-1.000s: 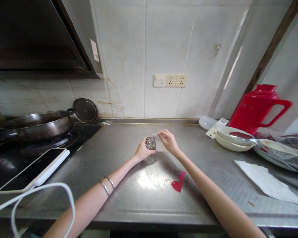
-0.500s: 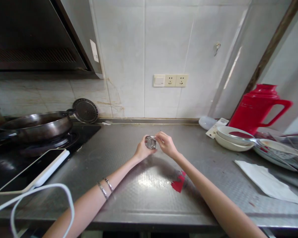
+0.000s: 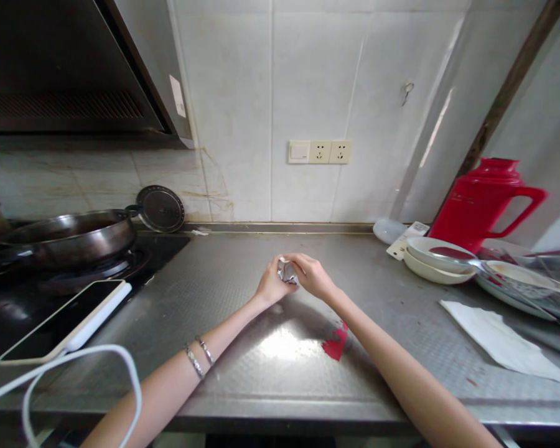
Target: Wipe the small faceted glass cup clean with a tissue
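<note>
Over the middle of the steel counter (image 3: 224, 274), a small shiny silver foil-like piece (image 3: 287, 274) is held up between both hands; its exact kind is unclear. My left hand (image 3: 271, 283) wraps its fingers round the piece's left and lower side. Curled over its top right edge, my right hand (image 3: 310, 272) has its fingertips pressed together on it, partly hiding it. A torn red scrap (image 3: 335, 343) lies on the counter below, near my right forearm. Two silver bracelets circle my left wrist.
On the left are a steel pan (image 3: 79, 236) on the hob, a phone (image 3: 60, 323) and a white cable (image 3: 129, 373). To the right stand stacked bowls (image 3: 436, 274), a red thermos jug (image 3: 478, 205) and a white paper sheet (image 3: 504, 342). A range hood (image 3: 74, 68) hangs above left.
My right hand has closed in over the top of the foil piece, its fingers now covering more of it. The foil looks more crumpled and has shifted slightly right. My left hand keeps its hold.
</note>
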Action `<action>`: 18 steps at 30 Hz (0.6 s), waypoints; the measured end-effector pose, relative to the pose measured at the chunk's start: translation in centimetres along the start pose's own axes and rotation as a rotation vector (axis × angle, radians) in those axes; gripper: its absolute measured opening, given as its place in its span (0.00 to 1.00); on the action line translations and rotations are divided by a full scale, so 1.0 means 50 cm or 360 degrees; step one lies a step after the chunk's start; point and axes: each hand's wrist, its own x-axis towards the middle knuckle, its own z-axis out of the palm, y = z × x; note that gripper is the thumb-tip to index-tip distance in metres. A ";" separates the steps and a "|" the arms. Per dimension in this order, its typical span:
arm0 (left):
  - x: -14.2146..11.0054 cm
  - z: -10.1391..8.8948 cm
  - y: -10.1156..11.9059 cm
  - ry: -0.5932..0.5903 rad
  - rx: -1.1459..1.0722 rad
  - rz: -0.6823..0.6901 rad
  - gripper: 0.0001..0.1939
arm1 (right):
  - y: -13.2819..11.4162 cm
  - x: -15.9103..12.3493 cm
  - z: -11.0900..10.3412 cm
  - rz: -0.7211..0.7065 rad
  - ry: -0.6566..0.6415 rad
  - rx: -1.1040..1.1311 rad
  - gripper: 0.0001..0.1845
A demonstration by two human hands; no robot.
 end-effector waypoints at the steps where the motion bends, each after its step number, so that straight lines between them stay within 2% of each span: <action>1: 0.001 0.000 0.000 0.0010 -0.0004 0.0000 0.39 | -0.003 -0.002 0.001 -0.0037 -0.0056 -0.0031 0.14; 7: 0.011 -0.004 0.000 -0.0003 0.0096 -0.0047 0.37 | -0.013 -0.005 -0.004 -0.0276 -0.0111 -0.0212 0.16; 14: 0.014 -0.010 0.001 0.0010 -0.0039 -0.0130 0.27 | -0.025 -0.006 -0.008 -0.0447 -0.0080 -0.0141 0.18; 16: 0.012 -0.013 0.005 -0.0019 0.0008 -0.0155 0.26 | -0.029 -0.006 -0.010 -0.0427 -0.0054 -0.0100 0.17; 18: 0.008 -0.016 0.012 -0.0036 0.0056 -0.0181 0.26 | -0.030 -0.003 -0.011 -0.0283 0.0075 -0.0061 0.16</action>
